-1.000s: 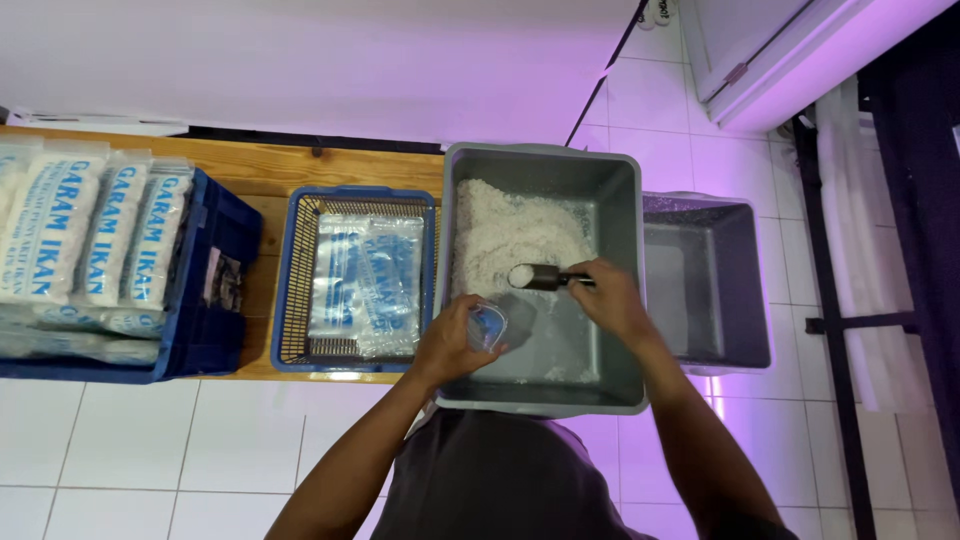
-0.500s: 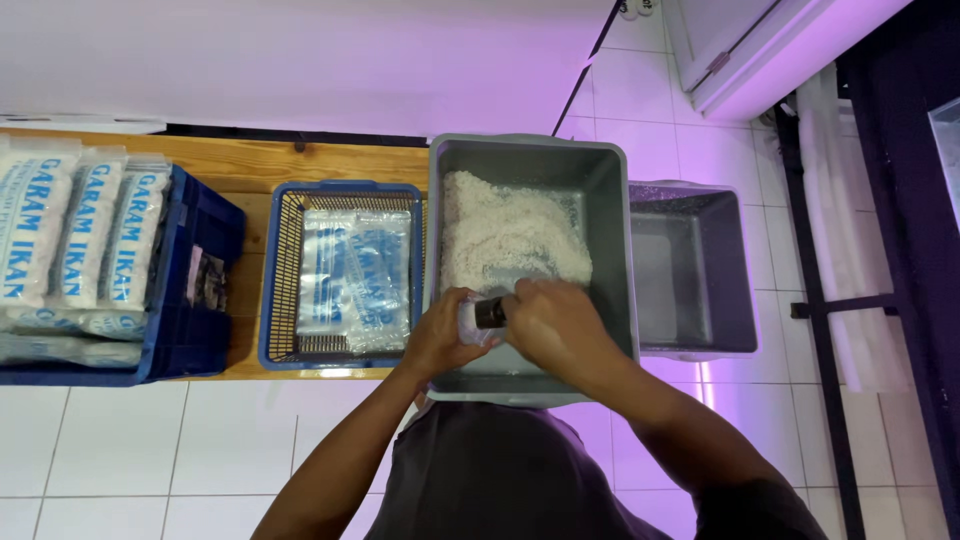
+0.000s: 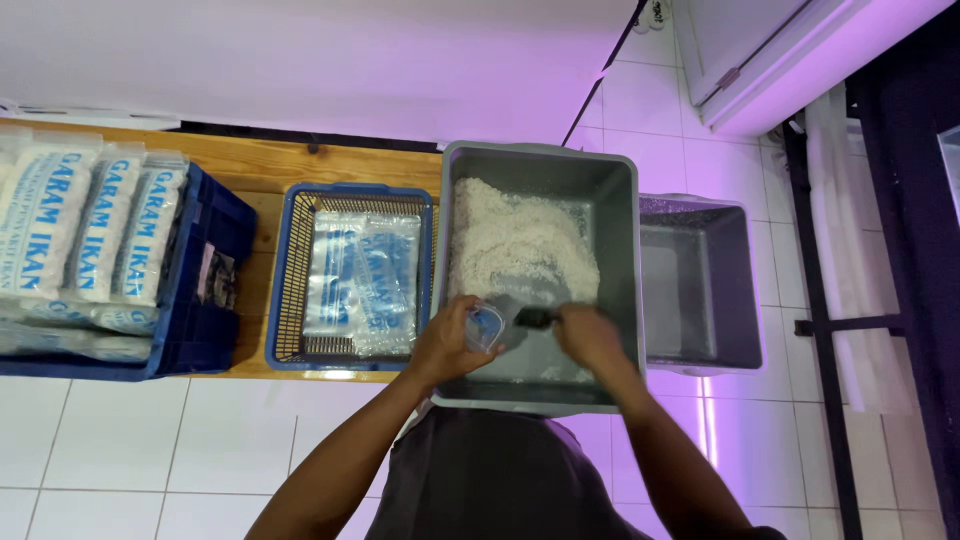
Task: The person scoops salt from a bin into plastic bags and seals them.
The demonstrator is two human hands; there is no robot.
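At the left edge of the wooden counter a dark blue plastic crate holds upright white-and-blue filled packets; it is cut off by the frame, so how many it holds cannot be told. Just beside it, a blue mesh plastic basket carries a stack of flat, clear printed bags.

The left hand hovers over the near left corner of the large grey plastic tub, its fingers curled around a small clear bag with its mouth turned toward the other hand. The bag is crumpled and glossy, so I cannot tell how full it is or how wide it gapes. If the mouth sags or folds shut, grains would likely spill past it.

The heap of coarse white grains lies against the far wall of the tub, with the near floor mostly bare. The right hand has its fingers closed on the handle of a dark scoop, which points at the bag; its bowl is hidden behind the bag and hand, so its load cannot be made out. A tilt too soon could drop grains short of the bag, though the tub beneath would probably catch them.

Beside the tub, beyond the counter's right end, stands a smaller grey plastic bin; what supports it is hidden.
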